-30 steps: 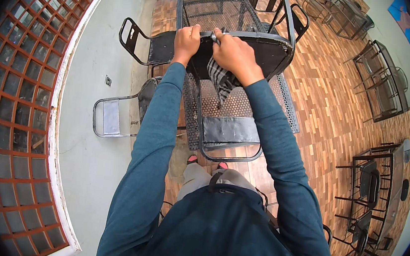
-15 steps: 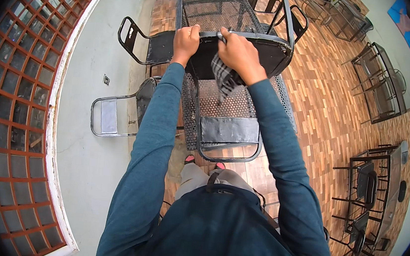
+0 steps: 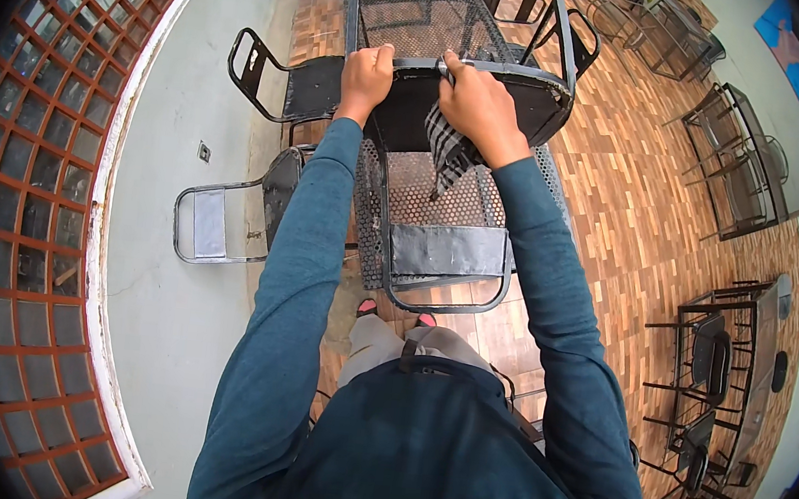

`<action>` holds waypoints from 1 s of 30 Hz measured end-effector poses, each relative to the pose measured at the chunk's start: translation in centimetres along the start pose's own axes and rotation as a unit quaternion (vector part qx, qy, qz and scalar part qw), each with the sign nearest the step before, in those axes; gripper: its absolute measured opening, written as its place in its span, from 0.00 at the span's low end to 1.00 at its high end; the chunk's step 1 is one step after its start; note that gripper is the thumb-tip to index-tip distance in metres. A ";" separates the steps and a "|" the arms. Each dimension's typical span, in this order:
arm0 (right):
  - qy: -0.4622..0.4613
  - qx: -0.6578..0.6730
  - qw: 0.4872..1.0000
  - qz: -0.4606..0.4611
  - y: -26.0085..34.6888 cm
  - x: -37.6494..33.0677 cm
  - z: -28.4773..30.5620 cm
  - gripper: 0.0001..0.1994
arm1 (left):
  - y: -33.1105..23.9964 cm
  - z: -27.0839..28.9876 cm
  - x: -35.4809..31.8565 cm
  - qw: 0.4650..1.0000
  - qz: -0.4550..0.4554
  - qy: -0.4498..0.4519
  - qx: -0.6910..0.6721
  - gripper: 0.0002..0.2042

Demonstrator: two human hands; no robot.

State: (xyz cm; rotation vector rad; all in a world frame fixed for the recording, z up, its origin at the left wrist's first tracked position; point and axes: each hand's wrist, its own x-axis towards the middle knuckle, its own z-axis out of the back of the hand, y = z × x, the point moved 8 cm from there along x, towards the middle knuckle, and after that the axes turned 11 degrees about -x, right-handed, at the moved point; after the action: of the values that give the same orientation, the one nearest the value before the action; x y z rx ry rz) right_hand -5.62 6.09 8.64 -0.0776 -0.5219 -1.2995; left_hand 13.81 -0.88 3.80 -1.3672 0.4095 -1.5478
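Your right hand [image 3: 484, 112] is shifting rightward along the rim [image 3: 516, 71] of a chair [image 3: 405, 123] tipped above the mesh table [image 3: 369, 237], curling around a checked cloth [image 3: 450, 155]; your left hand [image 3: 366, 82] is gripping the rim. Wiping is looking partway done, the right end remaining.

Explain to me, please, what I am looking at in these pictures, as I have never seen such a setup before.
There is no machine here: a person works bare-handed. Every picture comes from the left of two fisheye cameras worn on the person's head, looking down, so straight lines look bent near the border. Picture left is the person's left. A dark metal chair lies tipped, apparently resting on a perforated table. The left hand grips the seat rim; the right hand holds a checked cloth at that same rim. Another dark chair stands to the left, by the pale wall.
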 end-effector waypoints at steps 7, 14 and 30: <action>0.000 -0.007 1.000 0.005 -0.9 0.0 0.4 0.21 | 0.4 -0.1 0.2 1.000 -0.006 0.004 0.003 0.23; 0.021 -0.025 0.999 -0.005 -0.5 -0.7 0.4 0.21 | 1.0 0.4 -0.1 1.000 0.005 0.003 0.006 0.23; 0.020 0.001 0.999 -0.028 -1.2 0.9 0.4 0.23 | -0.4 0.1 0.1 0.998 -0.042 0.004 -0.039 0.23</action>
State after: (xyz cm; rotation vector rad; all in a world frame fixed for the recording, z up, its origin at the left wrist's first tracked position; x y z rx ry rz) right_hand -6.74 5.09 9.07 -0.0366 -0.4946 -1.3526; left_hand 13.70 -0.76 4.18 -1.4560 0.4261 -1.6206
